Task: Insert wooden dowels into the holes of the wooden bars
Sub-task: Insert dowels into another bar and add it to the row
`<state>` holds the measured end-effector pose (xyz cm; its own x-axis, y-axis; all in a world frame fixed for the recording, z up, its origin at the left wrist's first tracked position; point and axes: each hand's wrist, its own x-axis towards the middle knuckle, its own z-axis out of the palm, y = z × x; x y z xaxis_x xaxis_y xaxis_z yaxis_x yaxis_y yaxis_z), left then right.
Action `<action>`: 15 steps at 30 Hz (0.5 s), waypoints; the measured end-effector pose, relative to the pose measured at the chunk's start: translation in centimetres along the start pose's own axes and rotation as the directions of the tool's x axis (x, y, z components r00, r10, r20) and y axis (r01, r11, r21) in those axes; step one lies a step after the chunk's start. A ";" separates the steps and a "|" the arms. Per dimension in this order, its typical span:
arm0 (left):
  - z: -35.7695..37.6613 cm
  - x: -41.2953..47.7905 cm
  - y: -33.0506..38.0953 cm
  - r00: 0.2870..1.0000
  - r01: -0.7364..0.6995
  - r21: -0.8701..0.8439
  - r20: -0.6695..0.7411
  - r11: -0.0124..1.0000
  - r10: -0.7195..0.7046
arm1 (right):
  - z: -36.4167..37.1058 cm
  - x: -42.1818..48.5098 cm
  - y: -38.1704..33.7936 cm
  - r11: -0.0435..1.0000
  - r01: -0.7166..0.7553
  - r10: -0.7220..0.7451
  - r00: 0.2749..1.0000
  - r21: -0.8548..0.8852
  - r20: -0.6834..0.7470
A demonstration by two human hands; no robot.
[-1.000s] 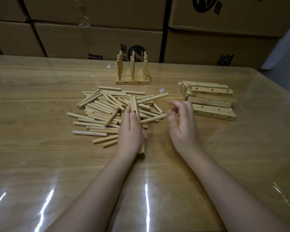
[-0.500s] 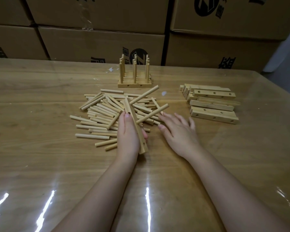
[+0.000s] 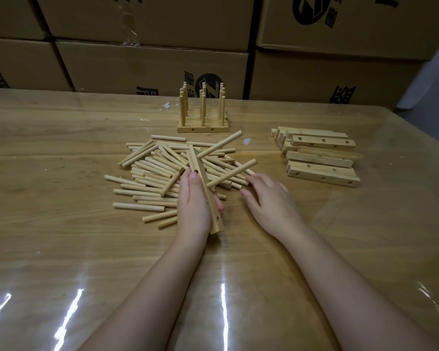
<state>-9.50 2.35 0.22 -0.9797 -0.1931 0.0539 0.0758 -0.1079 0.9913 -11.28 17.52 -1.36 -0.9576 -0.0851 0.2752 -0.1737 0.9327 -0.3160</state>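
While our left hand (image 3: pixel 192 206) gripped a two-doweled wooden bar (image 3: pixel 200 168), our right hand (image 3: pixel 269 198) lay flat, empty, at the right edge of the dowel pile (image 3: pixel 152 171).

Both bare forearms reached in from the near edge. The left hand (image 3: pixel 193 203) stood on its edge, fingers and thumb curled round a wooden bar (image 3: pixel 197 166). Just right of it, the right hand (image 3: pixel 270 201) was palm-down, fingers loosely spread.

The cardboard boxes (image 3: pixel 150 64) behind the table (image 3: pixel 61 153) carry black print: a round emblem (image 3: pixel 214 81) with a slanted Z-like stroke, partly hidden by upright dowels (image 3: pixel 202 107), a second emblem (image 3: pixel 312 8) at top right, and Chinese characters (image 3: pixel 342 95), too cropped to read.
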 end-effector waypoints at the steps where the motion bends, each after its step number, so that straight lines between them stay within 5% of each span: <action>1: 0.0 0.0 0.0 1.000 -0.005 0.001 0.000 1.000 0.005 | -0.1 0.0 -0.1 1.000 -0.008 0.008 1.000 0.003 -0.022; 8: 0.0 0.0 -0.1 1.000 -0.010 -0.007 0.000 1.000 0.010 | -0.2 0.1 -0.1 0.998 -0.021 0.012 0.991 -0.067 -0.137; 15: 0.0 0.1 -0.1 1.000 -0.019 0.005 -0.010 1.000 0.019 | -0.7 0.1 -0.3 0.978 -0.197 0.204 0.969 0.062 -0.139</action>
<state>-9.58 2.33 0.08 -0.9761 -0.2052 0.0711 0.0930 -0.0993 0.9907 -11.13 17.52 -0.63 -0.9315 0.1564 0.3284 0.0046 0.9078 -0.4193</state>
